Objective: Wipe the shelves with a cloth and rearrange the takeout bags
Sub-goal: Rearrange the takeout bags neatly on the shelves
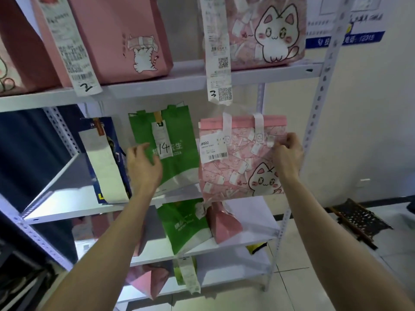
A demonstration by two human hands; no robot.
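Observation:
On the middle shelf [67, 207] of a white metal rack stand three takeout bags. My left hand [143, 163] grips the left edge of the green bag [177, 158] marked 14. My right hand [288, 154] pinches the upper right edge of the pink cat-print bag [238, 169], which stands at the shelf's right end. A dark blue bag [110, 153] with a long white receipt leans to the left of the green one. No cloth is in view.
The top shelf [157, 88] holds large pink bags with receipts numbered 2 and 3 hanging over its edge. Lower shelves hold another green bag [184, 225] and pink bags [224, 225]. A perforated upright [321, 93] stands at the right; a dark patterned mat [361, 218] lies on the tiled floor.

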